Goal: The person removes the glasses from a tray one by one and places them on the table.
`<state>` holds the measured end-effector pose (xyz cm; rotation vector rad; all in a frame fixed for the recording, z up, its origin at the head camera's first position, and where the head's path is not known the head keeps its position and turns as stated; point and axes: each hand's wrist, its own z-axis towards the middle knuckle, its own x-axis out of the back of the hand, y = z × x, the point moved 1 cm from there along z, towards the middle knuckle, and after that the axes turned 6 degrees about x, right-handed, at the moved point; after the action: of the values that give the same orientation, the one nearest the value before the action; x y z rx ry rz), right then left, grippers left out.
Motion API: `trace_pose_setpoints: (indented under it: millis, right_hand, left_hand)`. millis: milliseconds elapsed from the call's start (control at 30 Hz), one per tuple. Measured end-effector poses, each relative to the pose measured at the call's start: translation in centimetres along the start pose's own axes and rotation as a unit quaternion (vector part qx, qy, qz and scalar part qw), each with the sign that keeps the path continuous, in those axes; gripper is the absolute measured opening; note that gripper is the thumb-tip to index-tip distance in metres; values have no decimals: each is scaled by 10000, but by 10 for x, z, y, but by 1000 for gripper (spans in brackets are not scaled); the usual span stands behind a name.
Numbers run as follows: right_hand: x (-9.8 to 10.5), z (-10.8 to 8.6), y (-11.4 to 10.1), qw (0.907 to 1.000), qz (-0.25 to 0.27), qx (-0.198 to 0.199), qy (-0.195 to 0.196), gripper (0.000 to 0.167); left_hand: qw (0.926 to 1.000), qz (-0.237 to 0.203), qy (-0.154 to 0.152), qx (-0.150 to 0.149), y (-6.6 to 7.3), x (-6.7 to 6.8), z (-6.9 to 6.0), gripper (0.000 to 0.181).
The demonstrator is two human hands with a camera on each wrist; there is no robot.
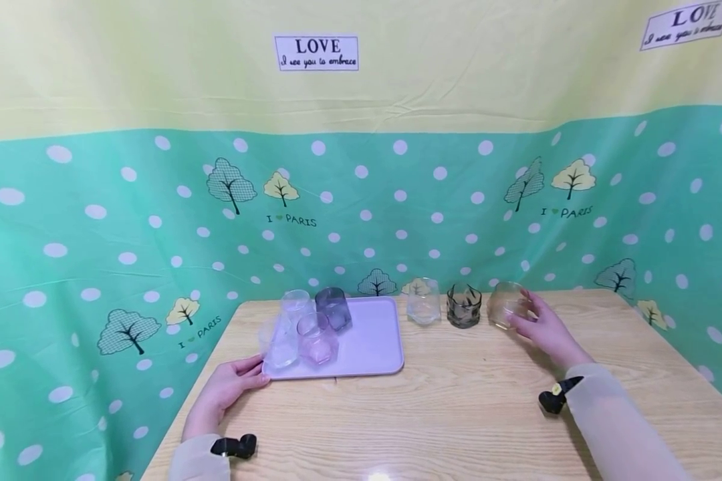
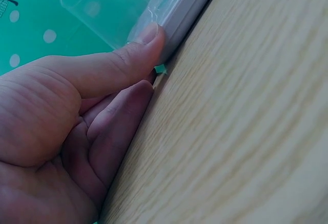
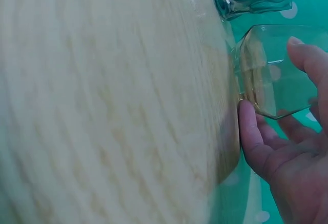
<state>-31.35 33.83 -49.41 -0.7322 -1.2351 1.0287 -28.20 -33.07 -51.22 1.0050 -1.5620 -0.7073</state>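
At the near-left corner of a lilac tray [image 1: 370, 337], my left hand [image 1: 225, 391] holds the rim. In the left wrist view, the thumb [image 2: 148, 34] lies on the tray's edge and the fingers bend below it. My right hand [image 1: 544, 327] is round an amber-tinted glass [image 1: 502, 307] at the table's back edge, thumb on one side and fingers on the other. On the tray's left half stand a pink glass [image 1: 317, 344], a dark grey glass [image 1: 333, 308] and two clear glasses, one at the back [image 1: 295, 304], one in front [image 1: 281, 347].
Left of the amber glass, a dark faceted glass [image 1: 463, 307] and a clear faceted glass [image 1: 423, 304] stand in a row along the back of the wooden table [image 1: 433, 421]. A green and yellow curtain [image 1: 397, 194] hangs right behind the table's edge.
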Motion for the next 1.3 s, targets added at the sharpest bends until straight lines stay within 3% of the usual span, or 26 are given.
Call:
trace_pose_setpoints:
  millis: [767, 933, 1300]
  right_hand:
    - [1, -1, 2, 9986, -465, -167, -205, 98]
    - [-1, 1, -2, 9990, -350, -181, -198, 104]
    - [-1, 4, 4, 9993, -198, -283, -162, 97]
  left_hand:
    - [10000, -42, -2, 15, 5, -1, -2, 73]
    - [10000, -39, 21, 15, 2, -1, -1, 74]
    - [9999, -95, 58, 106, 1, -1, -1, 76]
